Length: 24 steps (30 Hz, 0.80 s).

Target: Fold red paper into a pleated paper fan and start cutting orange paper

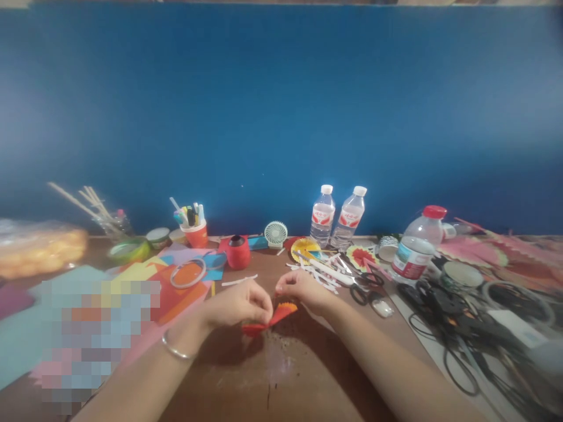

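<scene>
Left fingers (263,306) pinch our red pleated paper (282,314) over the bench (229,387); right fingers (288,287) curl nearby, their grip unclear to us. Squeezing too hard could crush the pleats.

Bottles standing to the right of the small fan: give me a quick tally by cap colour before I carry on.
White-capped bottles: 2
Red-capped bottle: 1
Total: 3
</scene>
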{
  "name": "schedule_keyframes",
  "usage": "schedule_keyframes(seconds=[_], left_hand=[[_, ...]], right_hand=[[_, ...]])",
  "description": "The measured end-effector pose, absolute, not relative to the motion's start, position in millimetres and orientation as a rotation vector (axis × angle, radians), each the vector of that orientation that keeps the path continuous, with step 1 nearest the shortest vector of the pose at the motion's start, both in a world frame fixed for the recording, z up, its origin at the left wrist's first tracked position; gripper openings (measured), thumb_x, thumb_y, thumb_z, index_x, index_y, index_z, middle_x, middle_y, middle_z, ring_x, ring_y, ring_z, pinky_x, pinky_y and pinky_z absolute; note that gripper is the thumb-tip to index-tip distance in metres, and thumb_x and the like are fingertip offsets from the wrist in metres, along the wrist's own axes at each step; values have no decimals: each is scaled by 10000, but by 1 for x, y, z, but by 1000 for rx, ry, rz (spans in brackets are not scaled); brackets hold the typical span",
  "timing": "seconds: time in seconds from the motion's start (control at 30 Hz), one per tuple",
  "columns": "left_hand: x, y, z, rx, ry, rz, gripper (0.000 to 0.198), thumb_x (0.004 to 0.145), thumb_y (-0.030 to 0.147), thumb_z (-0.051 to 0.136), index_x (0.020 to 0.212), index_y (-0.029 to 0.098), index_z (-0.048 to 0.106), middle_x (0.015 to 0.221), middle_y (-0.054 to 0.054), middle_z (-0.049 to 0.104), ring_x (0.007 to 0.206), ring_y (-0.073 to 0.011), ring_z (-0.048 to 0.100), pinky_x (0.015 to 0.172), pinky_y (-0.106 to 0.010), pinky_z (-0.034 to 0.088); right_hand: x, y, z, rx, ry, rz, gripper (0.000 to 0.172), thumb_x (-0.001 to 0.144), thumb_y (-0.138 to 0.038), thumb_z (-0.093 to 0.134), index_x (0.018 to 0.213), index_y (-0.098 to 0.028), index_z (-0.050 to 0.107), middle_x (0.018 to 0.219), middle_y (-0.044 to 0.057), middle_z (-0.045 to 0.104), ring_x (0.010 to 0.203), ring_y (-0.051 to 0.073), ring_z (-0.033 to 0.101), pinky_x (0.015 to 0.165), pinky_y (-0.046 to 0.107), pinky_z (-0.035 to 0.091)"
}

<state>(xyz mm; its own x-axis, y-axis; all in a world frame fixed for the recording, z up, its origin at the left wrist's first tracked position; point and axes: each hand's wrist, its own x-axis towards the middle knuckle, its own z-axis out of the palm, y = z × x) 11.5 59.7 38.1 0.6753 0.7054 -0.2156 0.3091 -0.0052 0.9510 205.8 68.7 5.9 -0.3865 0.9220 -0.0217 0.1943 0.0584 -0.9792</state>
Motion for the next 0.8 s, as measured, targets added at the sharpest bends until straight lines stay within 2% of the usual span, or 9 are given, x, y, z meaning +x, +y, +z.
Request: schedule_keyframes(seconds=[0.13, 0.23, 0.3, 0.4, 0.47, 0.53, 0.63, 0.73, 0.8], left_hand=[[16, 61, 30, 1701, 1096, 276, 69, 554, 196, 647, 541, 129, 654, 442, 26, 524, 429, -91, 412, 429, -213, 238], [16, 70, 21, 1652, 1183, 485, 177, 622, 280, 610, 529, 130, 601, 434, 37, 475, 423, -79, 376, 431, -208, 229], [13, 77, 19, 1594, 1215, 636, 246, 685, 370, 564, 613, 135, 582, 453, 50, 432, 416, -70, 341, 423, -200, 226], [8, 83, 22, 1515, 1185, 799, 326, 749, 474, 469, 760, 158, 546, 546, 51, 428, 436, -69, 348, 427, -193, 272], [4, 82, 28, 1508, 1116, 826, 342, 747, 499, 460, 755, 165, 533, 581, 44, 437, 458, -70, 368, 445, -195, 307], [2, 77, 34, 1541, 1031, 769, 316, 689, 469, 551, 677, 154, 541, 556, 45, 435, 458, -64, 360, 447, -190, 298], [4, 65, 41, 1604, 910, 535, 216, 577, 321, 684, 572, 123, 596, 478, 35, 465, 431, -64, 363, 428, -194, 264], [11, 58, 38, 1713, 936, 295, 101, 552, 221, 676, 569, 123, 664, 462, 9, 540, 429, -96, 425, 420, -210, 264], [15, 59, 31, 1789, 1052, 296, 72, 552, 206, 653, 543, 135, 662, 441, 14, 541, 426, -103, 432, 413, -215, 243]], right_hand=[[201, 58, 22, -1181, -1698, 1213, 127, 645, -264, 608, 600, -150, 641, 532, -15, 554, 504, 90, 414, 493, 213, 292], [194, 43, 34, -1210, -1804, 975, 139, 703, -258, 548, 654, -179, 652, 567, -15, 580, 526, 102, 448, 506, 216, 303], [190, 36, 36, -1187, -1856, 812, 149, 715, -257, 534, 656, -186, 652, 582, -16, 582, 536, 102, 448, 523, 219, 310], [189, 39, 31, -1211, -1740, 871, 148, 704, -242, 534, 621, -168, 632, 540, -23, 541, 512, 94, 428, 508, 213, 309], [192, 48, 23, -1256, -1611, 1038, 142, 683, -250, 558, 615, -148, 629, 511, -29, 508, 478, 83, 387, 471, 209, 286], [197, 57, 16, -1257, -1597, 1140, 172, 678, -282, 573, 628, -134, 645, 480, -33, 490, 436, 73, 339, 437, 210, 259], [202, 65, 10, -1208, -1668, 1242, 176, 667, -286, 589, 628, -132, 666, 501, -17, 544, 443, 76, 382, 446, 208, 282], [203, 65, 12, -1201, -1721, 1249, 143, 645, -264, 604, 616, -139, 667, 542, -2, 586, 486, 91, 441, 480, 211, 314], [200, 59, 16, -1222, -1734, 1199, 133, 647, -259, 602, 614, -146, 664, 535, -5, 577, 498, 98, 442, 491, 217, 314]])
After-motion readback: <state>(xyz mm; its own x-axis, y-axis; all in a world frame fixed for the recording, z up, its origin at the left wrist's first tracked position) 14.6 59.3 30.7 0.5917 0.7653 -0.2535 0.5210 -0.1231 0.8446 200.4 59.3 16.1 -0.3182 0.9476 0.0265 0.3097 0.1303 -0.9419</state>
